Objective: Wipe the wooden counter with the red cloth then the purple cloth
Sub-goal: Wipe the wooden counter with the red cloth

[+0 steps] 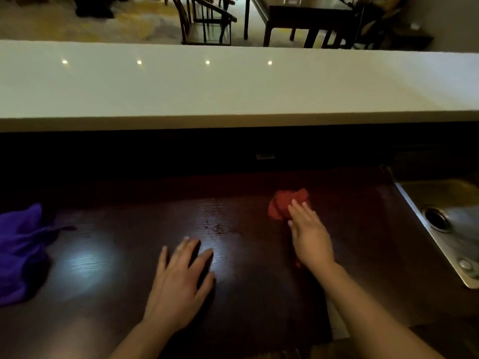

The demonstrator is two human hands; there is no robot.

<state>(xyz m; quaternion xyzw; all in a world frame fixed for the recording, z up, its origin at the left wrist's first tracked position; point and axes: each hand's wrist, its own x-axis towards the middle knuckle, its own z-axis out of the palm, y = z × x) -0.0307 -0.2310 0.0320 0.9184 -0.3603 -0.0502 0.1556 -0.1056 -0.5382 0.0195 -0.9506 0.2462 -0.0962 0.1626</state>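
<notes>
Red cloth [283, 203] bunched up on the dark wooden table [233, 294], at about 1 o'clock from the middle of the table. Right hand [309, 235] pressed flat on top of it, fingers straight and spread, not curled around it; a bit of red peeking out under the wrist too. Left hand [181, 283] lying flat and open on the bare wood at 6 o'clock, palm down, fingers apart, holding nothing, well apart from both cloths. Purple cloth [19, 252] crumpled at 9 o'clock, by the left edge of the table, touched by no hand. Shiny wet-looking patch on the wood between the two hands, with a round glow of light at 8 o'clock. Metal sink [414, 200] at 3 o'clock, just beside the table's right end. Long white ledge [233, 86] at 12 o'clock, above the dark back wall. Dark chairs [204, 19] far off behind it, blurry.
</notes>
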